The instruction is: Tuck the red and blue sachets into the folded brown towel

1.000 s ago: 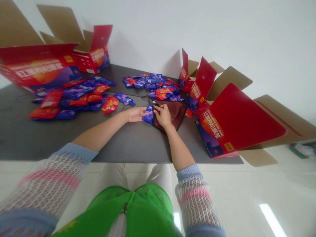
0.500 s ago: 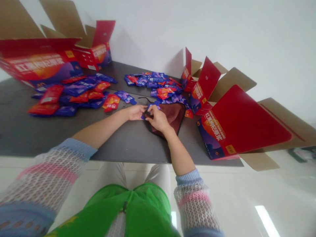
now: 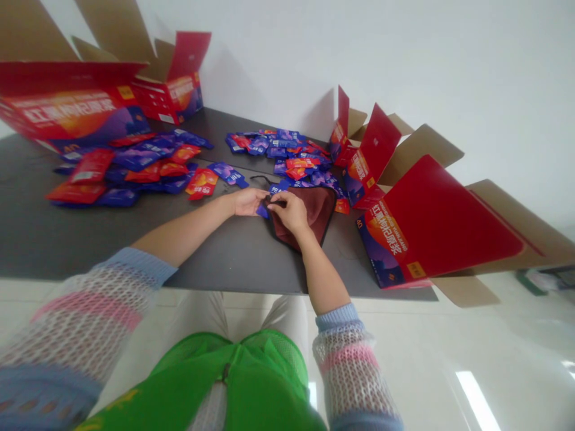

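Note:
A brown cloth pouch (image 3: 320,206) with a dark edge lies on the grey table, and a thin black cord trails from its left end. My right hand (image 3: 291,211) is closed in a pinch on the pouch's dark left edge. Close beside it, my left hand (image 3: 248,202) is closed at the same end, its fingertips around a blue-purple sachet (image 3: 279,187). Parts of that sachet show above and below the fingers. How far the sachet reaches into the pouch is hidden by my hands.
A heap of blue and red sachets (image 3: 139,157) lies on the left, another heap (image 3: 287,149) behind the pouch. Two loose sachets (image 3: 202,183) lie between. Open red cartons (image 3: 175,99) stand at back left; more open cartons (image 3: 389,239) line the right. The table's front edge (image 3: 233,291) is near.
My right hand's fingers have shifted slightly along the pouch's edge, and more of the blue sachet shows above them. My left hand has stayed nearly in place. The view has tilted slightly.

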{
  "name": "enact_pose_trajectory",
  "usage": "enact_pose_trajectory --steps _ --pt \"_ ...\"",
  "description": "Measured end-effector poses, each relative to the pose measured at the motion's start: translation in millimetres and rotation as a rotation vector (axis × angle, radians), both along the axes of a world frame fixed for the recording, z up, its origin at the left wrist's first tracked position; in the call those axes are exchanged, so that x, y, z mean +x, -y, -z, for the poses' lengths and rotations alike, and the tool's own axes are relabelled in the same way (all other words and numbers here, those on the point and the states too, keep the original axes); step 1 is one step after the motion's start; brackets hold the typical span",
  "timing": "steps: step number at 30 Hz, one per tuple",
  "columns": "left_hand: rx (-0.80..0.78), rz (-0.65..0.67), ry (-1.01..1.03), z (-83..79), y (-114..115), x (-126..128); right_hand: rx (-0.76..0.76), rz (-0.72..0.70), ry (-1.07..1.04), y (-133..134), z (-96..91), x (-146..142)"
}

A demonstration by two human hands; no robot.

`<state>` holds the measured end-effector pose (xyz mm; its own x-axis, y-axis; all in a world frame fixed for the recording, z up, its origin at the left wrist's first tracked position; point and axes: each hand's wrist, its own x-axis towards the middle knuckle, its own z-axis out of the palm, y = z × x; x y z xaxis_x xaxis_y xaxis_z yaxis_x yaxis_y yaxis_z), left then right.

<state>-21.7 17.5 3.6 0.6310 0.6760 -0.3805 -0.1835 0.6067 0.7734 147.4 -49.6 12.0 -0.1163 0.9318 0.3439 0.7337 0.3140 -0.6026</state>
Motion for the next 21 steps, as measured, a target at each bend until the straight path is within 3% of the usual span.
enact_pose_trajectory --steps 7,12,15,21 --pt "-0.017 -0.088 -0.018 0.8 9 10 0.000 0.228 0.002 -9 8.3 14" --pt "-0.038 -0.106 -0.025 -1.4 10 11 0.016 0.261 -0.036 -14 10.8 20" --pt "-0.053 -0.135 -0.019 -6.3 11 8 0.060 0.177 -0.070 -11 6.3 17" --pt "-0.060 -0.212 -0.005 -6.2 9 10 0.116 -0.230 0.128 4 -0.2 -13"
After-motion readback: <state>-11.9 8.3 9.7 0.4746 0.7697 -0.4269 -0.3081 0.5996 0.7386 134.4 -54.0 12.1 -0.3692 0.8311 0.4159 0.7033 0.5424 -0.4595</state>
